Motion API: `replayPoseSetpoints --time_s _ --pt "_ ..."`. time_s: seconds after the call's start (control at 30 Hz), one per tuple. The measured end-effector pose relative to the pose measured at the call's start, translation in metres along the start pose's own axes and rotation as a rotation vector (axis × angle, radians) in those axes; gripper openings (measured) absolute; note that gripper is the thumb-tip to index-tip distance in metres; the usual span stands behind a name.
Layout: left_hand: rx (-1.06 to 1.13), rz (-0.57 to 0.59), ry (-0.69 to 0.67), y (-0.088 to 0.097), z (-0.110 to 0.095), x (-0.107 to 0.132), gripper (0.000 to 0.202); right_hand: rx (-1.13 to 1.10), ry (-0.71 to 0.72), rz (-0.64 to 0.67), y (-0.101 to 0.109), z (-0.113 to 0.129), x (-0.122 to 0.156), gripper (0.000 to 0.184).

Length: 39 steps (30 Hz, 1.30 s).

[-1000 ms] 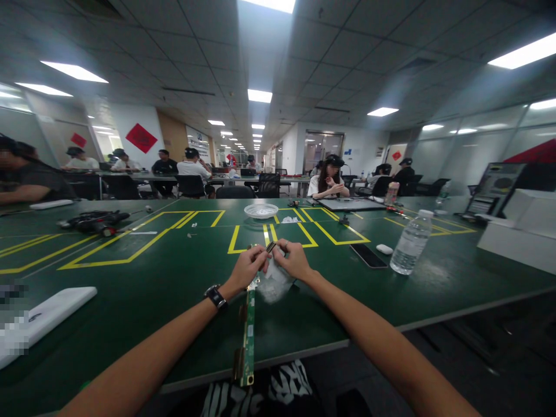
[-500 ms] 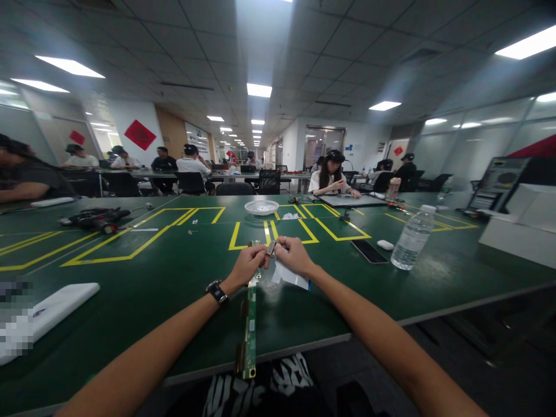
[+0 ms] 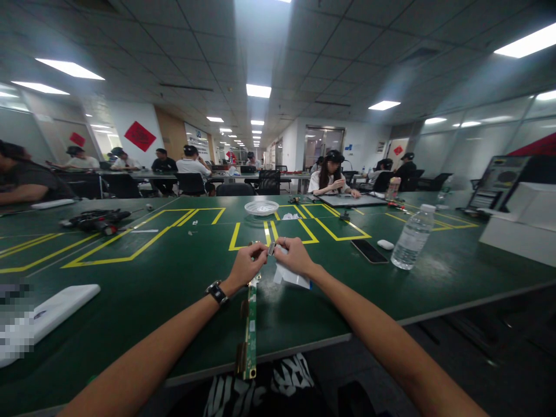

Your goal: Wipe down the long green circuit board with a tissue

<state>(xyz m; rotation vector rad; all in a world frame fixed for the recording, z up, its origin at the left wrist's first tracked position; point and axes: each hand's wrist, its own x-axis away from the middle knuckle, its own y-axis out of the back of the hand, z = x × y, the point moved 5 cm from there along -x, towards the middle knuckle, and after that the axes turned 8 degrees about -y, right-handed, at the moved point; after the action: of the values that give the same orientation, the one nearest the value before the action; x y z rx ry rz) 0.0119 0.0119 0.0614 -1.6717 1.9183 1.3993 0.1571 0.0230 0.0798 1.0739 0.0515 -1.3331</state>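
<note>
My left hand (image 3: 248, 267) is closed in a pinch at a small silvery-grey piece (image 3: 271, 248). From the other side, my right hand (image 3: 295, 255) is closed with its fingertips at the same piece. What kind of part it is, the frame does not show. A white sheet with a blue edge (image 3: 293, 277) sticks out below my right hand; whether that hand grips it too cannot be seen. Beneath my left hand runs a long, narrow green circuit board (image 3: 252, 324) with brownish strips along its left side. Its near end reaches past the table edge, and my left hand covers part of its far end.
A clear round dish (image 3: 261, 208) stands ahead on the green table (image 3: 186, 324). Rightward are a phone (image 3: 369, 251), a white case (image 3: 385, 245) and a water bottle (image 3: 412, 237). Black equipment (image 3: 99, 220) and a white slab (image 3: 65, 307) lie leftward. A person sits opposite.
Both hands stay almost in place around the small piece, with slight finger movement. The white sheet has shifted very slightly to the right.
</note>
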Motion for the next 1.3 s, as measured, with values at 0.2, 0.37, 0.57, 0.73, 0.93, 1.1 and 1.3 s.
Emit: replayPoseSetpoints --time_s 0.2,0.37,0.57,0.73,0.93,1.1,1.3 --pt "-0.107 -0.005 -0.009 -0.0013 0.0020 0.0009 0.020 0.038 0.015 0.000 -0.0035 -0.0021 0.0006 0.021" --pt "-0.186 -0.010 -0.030 -0.0021 0.0015 0.0014 0.016 0.042 0.014 0.026 -0.0063 -0.0026 0.0016 0.020" --pt "-0.274 -0.002 -0.016 -0.0024 -0.0003 0.0013 0.014 0.018 0.036 0.053 -0.0074 0.0003 0.0021 0.019" --pt "-0.267 -0.015 -0.006 -0.0013 0.0003 0.0005 0.014 0.032 0.012 0.072 -0.0063 0.0025 0.0023 0.020" --pt "-0.215 -0.044 0.009 0.0023 -0.0006 0.0005 0.018 0.030 0.015 0.085 -0.0065 0.0034 0.0030 0.020" --pt "-0.189 -0.036 -0.007 0.0017 -0.0039 0.0000 0.021 0.046 0.037 0.098 -0.0097 0.0019 0.0034 0.020" --pt "-0.170 -0.028 -0.007 0.0015 -0.0037 -0.0005 0.024 0.056 0.055 0.093 -0.0095 0.0026 0.0032 0.020"
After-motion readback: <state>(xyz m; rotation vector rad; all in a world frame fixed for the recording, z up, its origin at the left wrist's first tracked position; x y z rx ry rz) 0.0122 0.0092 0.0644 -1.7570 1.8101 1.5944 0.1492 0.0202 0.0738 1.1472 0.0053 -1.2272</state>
